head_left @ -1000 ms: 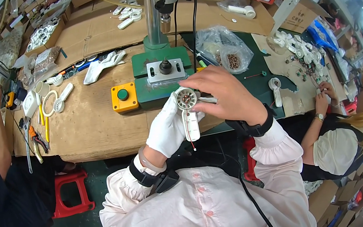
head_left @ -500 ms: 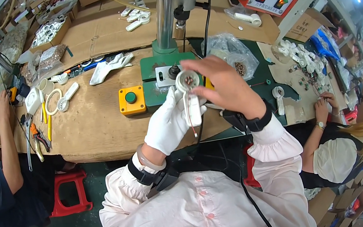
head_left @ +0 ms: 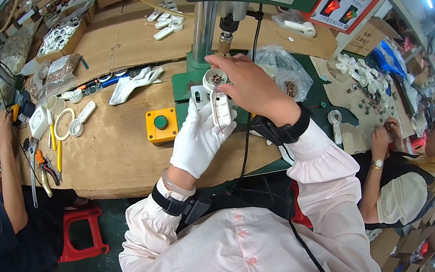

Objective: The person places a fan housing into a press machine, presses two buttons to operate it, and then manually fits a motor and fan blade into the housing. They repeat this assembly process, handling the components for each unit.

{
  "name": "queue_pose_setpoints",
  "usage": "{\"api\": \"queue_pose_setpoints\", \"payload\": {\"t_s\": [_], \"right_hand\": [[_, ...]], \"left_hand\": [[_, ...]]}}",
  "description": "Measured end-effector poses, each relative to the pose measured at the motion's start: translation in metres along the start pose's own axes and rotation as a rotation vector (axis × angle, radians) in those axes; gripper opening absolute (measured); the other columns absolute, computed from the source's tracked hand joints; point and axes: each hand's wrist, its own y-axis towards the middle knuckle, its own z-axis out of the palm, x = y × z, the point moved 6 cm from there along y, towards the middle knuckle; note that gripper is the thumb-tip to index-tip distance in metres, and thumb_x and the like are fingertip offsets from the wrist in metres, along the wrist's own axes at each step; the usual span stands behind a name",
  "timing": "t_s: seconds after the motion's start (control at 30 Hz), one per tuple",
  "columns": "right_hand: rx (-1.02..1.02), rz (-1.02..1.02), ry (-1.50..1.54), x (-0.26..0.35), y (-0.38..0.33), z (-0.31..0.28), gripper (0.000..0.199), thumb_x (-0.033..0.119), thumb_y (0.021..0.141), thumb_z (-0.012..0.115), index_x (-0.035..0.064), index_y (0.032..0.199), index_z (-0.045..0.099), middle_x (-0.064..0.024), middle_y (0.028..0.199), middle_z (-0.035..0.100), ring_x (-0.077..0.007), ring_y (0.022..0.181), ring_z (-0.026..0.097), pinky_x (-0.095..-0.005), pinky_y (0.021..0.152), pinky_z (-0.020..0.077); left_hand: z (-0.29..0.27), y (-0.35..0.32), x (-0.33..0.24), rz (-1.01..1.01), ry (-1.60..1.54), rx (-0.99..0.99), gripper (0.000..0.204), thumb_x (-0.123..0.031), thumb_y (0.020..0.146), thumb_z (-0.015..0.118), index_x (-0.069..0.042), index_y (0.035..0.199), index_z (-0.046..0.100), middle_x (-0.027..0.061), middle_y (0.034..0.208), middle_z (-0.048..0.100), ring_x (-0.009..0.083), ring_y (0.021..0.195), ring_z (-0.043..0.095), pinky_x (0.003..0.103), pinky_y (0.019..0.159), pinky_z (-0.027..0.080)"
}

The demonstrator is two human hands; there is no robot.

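Note:
A white handheld-fan housing (head_left: 221, 109) has a round head and a long handle with a groove, and a thin wire runs along it. Copper-coloured windings (head_left: 216, 78) show inside its head. My left hand (head_left: 194, 144), in a white glove, closes around the handle from below. My bare right hand (head_left: 255, 83) grips the round head, its fingers at the far rim and thumb near the handle joint. The head sits over the metal fixture plate (head_left: 197, 95) on the green press base (head_left: 180, 88); I cannot tell whether it rests there. Above and behind hangs the press ram (head_left: 224, 41).
A yellow box with a green button (head_left: 161, 123) stands left of the press. Further left lie a white glove (head_left: 135, 84), pliers (head_left: 49, 167) and white fan parts (head_left: 82, 118). A plastic bag of copper parts (head_left: 290, 87) lies right. Co-workers sit at both sides.
The fan housing has moved forward and slightly left, from in front of the fixture to over it. My right hand has closed in on its head. The view has shifted a little.

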Motion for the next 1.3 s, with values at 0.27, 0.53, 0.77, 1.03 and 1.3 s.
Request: {"api": "queue_pose_setpoints", "payload": {"t_s": [0.27,0.53,0.77,1.03,1.3], "right_hand": [[0.050,0.060,-0.046,-0.003,0.001,0.001,0.061,0.007,0.080,0.072,0.0077,0.135,0.046,-0.0156,0.114,0.067,-0.0380,0.108,0.059,-0.0427,0.091,0.0477],[0.100,0.107,-0.063,-0.005,0.003,0.003,0.062,0.006,0.080,0.072,0.0065,0.136,0.045,-0.0179,0.114,0.065,-0.0393,0.107,0.059,-0.0444,0.089,0.0486],[0.121,0.117,-0.110,-0.001,0.002,0.003,0.058,0.006,0.082,0.069,0.0049,0.135,0.045,-0.0179,0.113,0.065,-0.0399,0.104,0.060,-0.0444,0.088,0.0492],[-0.243,0.160,-0.042,0.009,-0.072,-0.045,0.046,0.004,0.085,0.064,0.0034,0.130,0.053,-0.0152,0.115,0.065,-0.0382,0.106,0.059,-0.0435,0.091,0.0477],[-0.282,0.285,-0.223,-0.026,-0.137,0.008,0.045,0.004,0.082,0.065,0.0028,0.126,0.056,-0.0133,0.113,0.067,-0.0342,0.108,0.057,-0.0426,0.095,0.0450]], "left_hand": [[-0.005,0.000,0.001,-0.020,0.016,-0.016,0.073,-0.054,0.101,0.040,0.004,0.146,0.032,0.0148,0.138,0.050,0.0255,0.123,0.053,0.040,0.105,0.044],[-0.017,-0.019,-0.001,-0.028,0.004,-0.061,0.075,-0.053,0.102,0.040,0.005,0.147,0.028,0.0179,0.143,0.045,0.0275,0.126,0.050,0.040,0.107,0.042],[-0.013,-0.048,-0.011,0.030,0.128,-0.147,0.071,-0.051,0.103,0.039,0.004,0.147,0.029,0.0190,0.142,0.046,0.0286,0.127,0.050,0.041,0.107,0.042],[-0.033,-0.087,-0.066,0.600,1.104,-0.418,0.053,-0.030,0.100,0.056,0.001,0.141,0.042,0.0169,0.131,0.057,0.0308,0.123,0.052,0.041,0.104,0.043],[-0.002,-0.078,-0.070,0.802,2.319,-0.406,0.057,-0.026,0.085,0.074,-0.002,0.132,0.053,0.0158,0.121,0.062,0.0370,0.116,0.054,0.045,0.097,0.043]]}}
